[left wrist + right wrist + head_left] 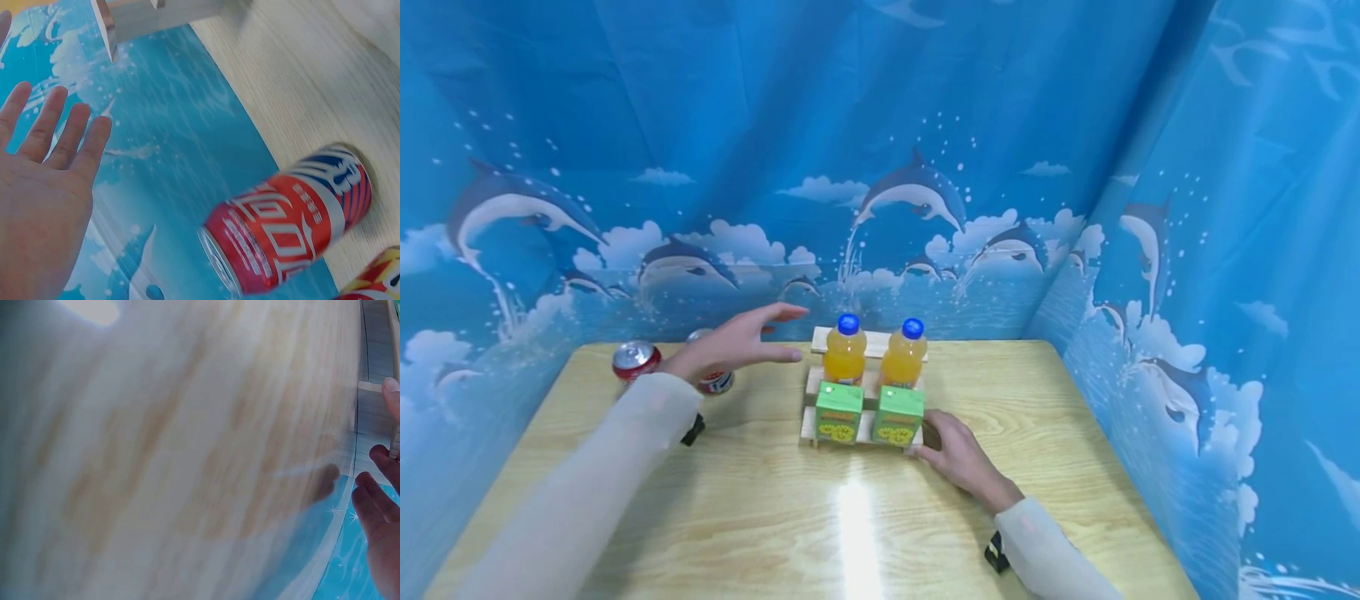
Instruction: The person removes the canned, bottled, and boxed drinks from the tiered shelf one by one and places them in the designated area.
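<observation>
A small stepped wooden rack (865,427) stands on the table, with two bottles of orange drink with blue caps, a left bottle (844,360) and a right bottle (902,363), on a higher step. Two green drink cartons, a left carton (838,414) and a right carton (898,418), sit on the front step. My right hand (959,452) grips the rack's front right corner, thumb at the front edge. Left of the rack, my left hand (737,340) hovers with fingers spread and nothing in them. Beneath its wrist is a red-and-blue soda can (284,219), partly hidden in the head view.
Another red can (636,358) stands at the table's back left; a red-and-yellow can (378,281) shows at the left wrist view's corner. A blue dolphin-print curtain (760,167) hangs along the back and sides of the wooden table (760,517).
</observation>
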{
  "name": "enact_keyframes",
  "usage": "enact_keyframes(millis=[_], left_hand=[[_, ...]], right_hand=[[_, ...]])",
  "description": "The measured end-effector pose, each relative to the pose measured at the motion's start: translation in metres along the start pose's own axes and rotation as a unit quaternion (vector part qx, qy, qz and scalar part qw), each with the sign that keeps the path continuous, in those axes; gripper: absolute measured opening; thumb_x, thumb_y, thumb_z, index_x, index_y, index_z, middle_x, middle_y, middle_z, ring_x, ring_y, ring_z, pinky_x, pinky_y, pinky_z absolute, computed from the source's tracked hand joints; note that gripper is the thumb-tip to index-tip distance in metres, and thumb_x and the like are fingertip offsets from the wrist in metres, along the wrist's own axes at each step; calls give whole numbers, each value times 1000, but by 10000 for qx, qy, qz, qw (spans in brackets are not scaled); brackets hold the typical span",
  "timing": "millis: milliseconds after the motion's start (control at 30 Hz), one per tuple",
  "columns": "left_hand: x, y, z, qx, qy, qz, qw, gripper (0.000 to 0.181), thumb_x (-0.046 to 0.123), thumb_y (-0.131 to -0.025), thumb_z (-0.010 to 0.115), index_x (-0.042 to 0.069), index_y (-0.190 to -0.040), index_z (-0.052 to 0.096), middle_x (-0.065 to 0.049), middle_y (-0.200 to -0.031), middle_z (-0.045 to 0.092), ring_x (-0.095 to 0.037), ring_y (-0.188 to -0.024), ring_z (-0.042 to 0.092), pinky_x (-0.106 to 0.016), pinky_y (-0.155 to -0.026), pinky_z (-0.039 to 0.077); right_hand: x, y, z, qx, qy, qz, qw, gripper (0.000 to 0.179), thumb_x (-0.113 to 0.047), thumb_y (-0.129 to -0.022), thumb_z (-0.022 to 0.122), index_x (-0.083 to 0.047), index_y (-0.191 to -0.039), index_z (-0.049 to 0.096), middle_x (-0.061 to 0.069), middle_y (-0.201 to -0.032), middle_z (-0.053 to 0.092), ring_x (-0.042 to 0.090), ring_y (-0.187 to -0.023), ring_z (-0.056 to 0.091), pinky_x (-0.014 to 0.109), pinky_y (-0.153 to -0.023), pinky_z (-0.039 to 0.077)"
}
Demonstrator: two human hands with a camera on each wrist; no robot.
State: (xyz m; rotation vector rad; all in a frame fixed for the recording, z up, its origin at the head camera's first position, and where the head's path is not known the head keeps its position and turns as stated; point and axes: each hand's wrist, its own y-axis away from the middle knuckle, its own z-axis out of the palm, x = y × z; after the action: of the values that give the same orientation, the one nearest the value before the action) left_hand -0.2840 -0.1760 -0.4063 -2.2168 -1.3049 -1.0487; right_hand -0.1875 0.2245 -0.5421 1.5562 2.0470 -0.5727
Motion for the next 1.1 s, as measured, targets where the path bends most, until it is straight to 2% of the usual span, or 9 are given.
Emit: enact_keyframes(millis=[200,300,533,800,1100], left_hand=[[5,-6,8,-74,63,196,9998,80,44,-100,80,20,-167,42,-13,-174,41,-42,-160,37,-69,-129,33],[9,-10,12,-121,142,162,9997,79,40,-100,80,21,-167,42,-13,-174,41,-43,-160,37,-71,-128,34],[15,-15,21,-202,337,-57,9992,86,52,-94,83,29,-166,42,-8,-174,41,-42,-160,38,-74,-124,37],[21,-22,29,-244,522,355,9977,90,44,-95,85,29,-170,36,-9,-171,46,-40,-158,42,-74,-126,34],[26,-29,39,-246,551,417,9973,88,42,-94,86,27,-167,39,-10,-167,50,-39,-156,45,-69,-126,38]], right_hand=[[1,0,0,26,7,-9,10000,67,-38,-91,89,-16,-150,63,8,-153,66,33,-146,59,57,-125,45],[2,0,0,25,-4,-4,10000,67,-37,-92,89,-16,-150,63,8,-153,66,33,-146,59,57,-125,45],[2,-1,0,17,-60,-24,10000,67,-37,-91,89,-16,-150,63,8,-153,66,34,-146,59,57,-126,44],[3,0,0,27,-18,-14,10000,68,-38,-90,89,-16,-149,63,8,-153,66,33,-146,59,57,-125,44],[3,0,1,23,-48,-32,10000,68,-38,-91,89,-16,-150,63,8,-154,65,33,-146,59,57,-126,44]])
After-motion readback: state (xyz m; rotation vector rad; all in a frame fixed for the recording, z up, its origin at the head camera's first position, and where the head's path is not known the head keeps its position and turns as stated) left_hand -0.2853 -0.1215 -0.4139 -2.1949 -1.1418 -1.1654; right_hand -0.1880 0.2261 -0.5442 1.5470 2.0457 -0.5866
